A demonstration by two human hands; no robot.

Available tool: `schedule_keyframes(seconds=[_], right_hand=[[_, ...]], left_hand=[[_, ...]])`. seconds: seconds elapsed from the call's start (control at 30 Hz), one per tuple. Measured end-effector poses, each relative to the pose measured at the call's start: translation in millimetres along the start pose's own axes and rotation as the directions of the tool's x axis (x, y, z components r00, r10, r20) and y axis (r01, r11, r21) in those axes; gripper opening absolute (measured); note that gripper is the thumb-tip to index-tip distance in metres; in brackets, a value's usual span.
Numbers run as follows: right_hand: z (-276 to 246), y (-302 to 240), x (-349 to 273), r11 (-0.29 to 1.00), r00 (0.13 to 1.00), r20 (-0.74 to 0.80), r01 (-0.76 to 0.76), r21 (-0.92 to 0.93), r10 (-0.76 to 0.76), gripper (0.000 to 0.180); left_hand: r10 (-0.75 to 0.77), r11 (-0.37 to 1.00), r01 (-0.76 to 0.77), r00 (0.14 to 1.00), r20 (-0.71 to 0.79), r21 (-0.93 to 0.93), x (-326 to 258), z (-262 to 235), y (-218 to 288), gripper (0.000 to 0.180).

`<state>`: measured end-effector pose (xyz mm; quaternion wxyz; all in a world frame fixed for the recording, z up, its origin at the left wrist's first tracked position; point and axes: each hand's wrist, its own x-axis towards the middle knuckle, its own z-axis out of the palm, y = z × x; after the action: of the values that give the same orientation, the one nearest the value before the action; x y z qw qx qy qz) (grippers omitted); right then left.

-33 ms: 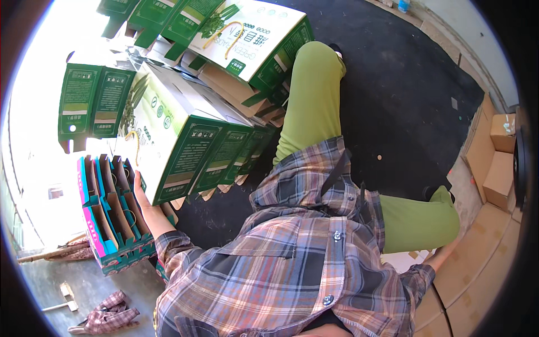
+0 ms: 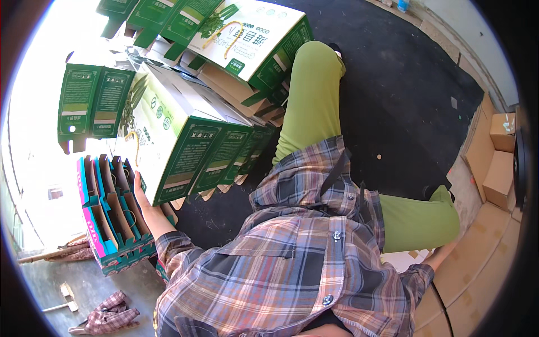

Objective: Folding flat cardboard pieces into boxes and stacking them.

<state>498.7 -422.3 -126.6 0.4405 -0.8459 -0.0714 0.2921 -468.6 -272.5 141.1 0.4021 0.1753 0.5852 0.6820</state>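
Observation:
At the left, my left hand (image 2: 147, 209) is against the near lower corner of a green-and-white carton (image 2: 163, 126) with a yellow cord handle. One finger runs up its white face; the other fingers are partly hidden by the box. More green cartons stand in a row behind that one. My right hand (image 2: 444, 254) is low at the right, beside my bent leg and next to the brown cardboard boxes (image 2: 477, 241); its fingers are hidden. A white patterned piece (image 2: 401, 260) shows between my leg and right sleeve.
A teal-and-pink divided carton (image 2: 115, 219) stands left of my left hand. Another green-and-white carton (image 2: 255, 42) lies farther ahead. Dark matting (image 2: 398, 112) covers the floor. A mallet-like tool (image 2: 68, 297) and plaid cloth (image 2: 109, 314) lie at lower left.

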Motion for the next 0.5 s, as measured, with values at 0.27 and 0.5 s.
schedule_keyframes(seconds=[0.27,0.5], right_hand=[[55,-52,-110,0.882,0.997,-0.06,-0.072,-0.465,0.05,0.03],[49,70,-57,0.868,0.957,-0.249,0.008,-0.497,-0.152,0.023]], left_hand=[[0.545,0.632,-0.373,0.837,-0.047,0.679,-130,118,-12,0.051],[0.688,-0.538,0.074,0.614,0.386,0.84,12,106,52,0.048]])
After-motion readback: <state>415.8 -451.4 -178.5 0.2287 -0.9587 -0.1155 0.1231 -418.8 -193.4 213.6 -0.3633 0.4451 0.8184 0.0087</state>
